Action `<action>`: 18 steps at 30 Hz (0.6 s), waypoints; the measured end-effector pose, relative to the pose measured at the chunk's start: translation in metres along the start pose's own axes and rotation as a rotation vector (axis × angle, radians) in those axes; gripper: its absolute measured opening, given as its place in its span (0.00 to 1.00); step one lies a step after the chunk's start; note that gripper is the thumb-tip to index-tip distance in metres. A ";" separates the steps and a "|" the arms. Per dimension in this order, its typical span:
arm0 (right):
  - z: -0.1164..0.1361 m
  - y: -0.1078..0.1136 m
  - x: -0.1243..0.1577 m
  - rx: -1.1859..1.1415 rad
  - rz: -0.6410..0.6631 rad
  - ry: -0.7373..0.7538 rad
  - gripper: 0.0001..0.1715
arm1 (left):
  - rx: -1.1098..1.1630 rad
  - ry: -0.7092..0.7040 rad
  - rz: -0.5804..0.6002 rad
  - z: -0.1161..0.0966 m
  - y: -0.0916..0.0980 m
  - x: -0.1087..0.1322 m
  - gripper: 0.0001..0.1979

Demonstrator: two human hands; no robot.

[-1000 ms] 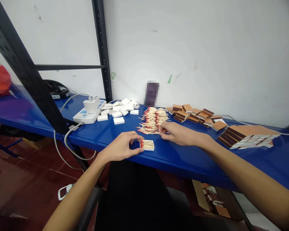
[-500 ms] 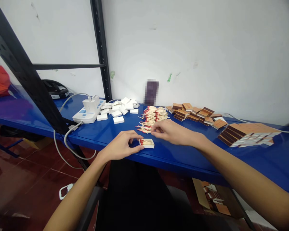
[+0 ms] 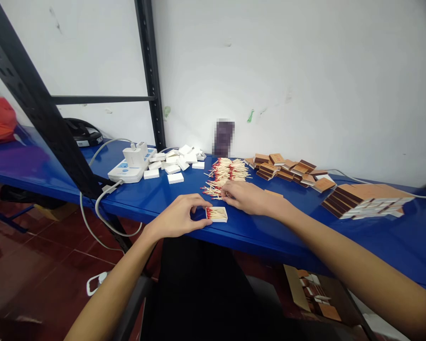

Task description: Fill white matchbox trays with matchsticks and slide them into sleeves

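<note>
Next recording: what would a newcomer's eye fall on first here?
Probably the heap of red-tipped matches mid-picture on the blue table, the right hand at its near edge. Just in front, the left hand grips the left end of a small white tray of matches. A stack of brown matchboxes stands out farther right.

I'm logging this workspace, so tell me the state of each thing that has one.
White rectangular tray: open, red-tipped wooden matches inside, left hand gripping its end.
Match pile: loose; right hand at near edge, grip unclear.
White rectangular boxes: heaped loosely.
Brown-and-white cardboard matchboxes: some heaped, some stacked.
White plastic power strip: white charger plugged in.
Brown cardboard box: open, matchboxes inside.
</note>
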State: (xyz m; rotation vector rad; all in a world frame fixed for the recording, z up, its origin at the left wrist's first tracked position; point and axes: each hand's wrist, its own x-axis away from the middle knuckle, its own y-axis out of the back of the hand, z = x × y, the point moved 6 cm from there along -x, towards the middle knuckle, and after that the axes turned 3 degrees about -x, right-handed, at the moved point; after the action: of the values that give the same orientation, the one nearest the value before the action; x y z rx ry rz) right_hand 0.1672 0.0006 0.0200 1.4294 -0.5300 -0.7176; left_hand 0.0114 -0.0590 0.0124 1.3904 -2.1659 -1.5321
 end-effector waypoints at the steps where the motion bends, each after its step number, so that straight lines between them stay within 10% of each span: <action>1: 0.000 0.000 0.001 0.019 0.012 -0.004 0.08 | 0.000 0.000 0.001 0.000 0.000 0.000 0.15; 18: 0.011 0.007 0.007 0.095 -0.027 0.165 0.11 | 0.013 0.004 0.005 0.000 0.000 0.000 0.16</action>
State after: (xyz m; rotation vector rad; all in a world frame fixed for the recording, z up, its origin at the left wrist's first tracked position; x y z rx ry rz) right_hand 0.1652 -0.0126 0.0269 1.5719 -0.4214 -0.5961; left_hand 0.0114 -0.0590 0.0126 1.3897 -2.1791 -1.5149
